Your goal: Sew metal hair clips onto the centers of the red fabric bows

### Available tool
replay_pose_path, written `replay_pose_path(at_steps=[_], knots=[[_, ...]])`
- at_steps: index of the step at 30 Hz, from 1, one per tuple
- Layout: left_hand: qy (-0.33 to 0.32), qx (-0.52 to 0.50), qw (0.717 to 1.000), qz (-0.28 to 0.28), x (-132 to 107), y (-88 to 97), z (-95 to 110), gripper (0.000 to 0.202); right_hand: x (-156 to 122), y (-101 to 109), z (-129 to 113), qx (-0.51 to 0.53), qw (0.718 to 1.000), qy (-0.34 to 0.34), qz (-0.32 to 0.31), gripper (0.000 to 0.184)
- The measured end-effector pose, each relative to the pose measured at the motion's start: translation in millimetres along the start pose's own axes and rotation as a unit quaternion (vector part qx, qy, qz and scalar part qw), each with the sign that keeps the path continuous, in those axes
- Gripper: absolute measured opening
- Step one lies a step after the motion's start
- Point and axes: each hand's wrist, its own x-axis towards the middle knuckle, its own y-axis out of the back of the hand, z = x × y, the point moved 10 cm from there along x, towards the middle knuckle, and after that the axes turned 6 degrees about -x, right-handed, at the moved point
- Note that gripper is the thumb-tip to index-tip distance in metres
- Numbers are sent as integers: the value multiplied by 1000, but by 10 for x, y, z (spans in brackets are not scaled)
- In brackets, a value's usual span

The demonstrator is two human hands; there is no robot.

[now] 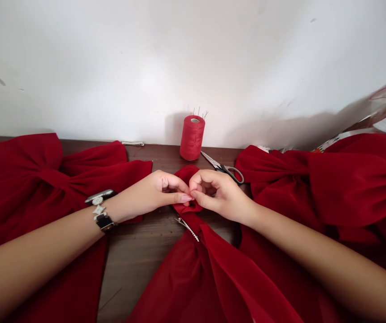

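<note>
My left hand (162,193) and my right hand (215,193) meet at the middle of the table, and their fingertips pinch a small gathered band of red fabric (186,173). The fingers hide the band's centre. The band sits at the top of a large red fabric bow (199,280), which runs toward me. A metal hair clip (186,228) lies on that bow just below my hands. A dark watch and a silver bracelet (100,211) circle my left wrist.
A red thread spool (192,137) with several pins in its top stands against the white wall (146,58). Steel scissors (225,169) lie on the dark wooden table (132,269). Large red bows (38,179) (334,184) lie on both sides, under my forearms.
</note>
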Motion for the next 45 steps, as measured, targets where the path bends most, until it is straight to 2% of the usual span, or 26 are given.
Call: replay_pose_path(at_steps=[6,23,45], knots=[[6,5,1000,-10,14,-30,-5,13,9,-49,97,51,997,-49,-15,9],[26,-11,1000,-6,10,0,-58,12,-30,-44,268,134,986,-102,-11,8],[20,25,999,-19,24,12,-63,14,-61,-43,237,85,993,-84,-2,20]])
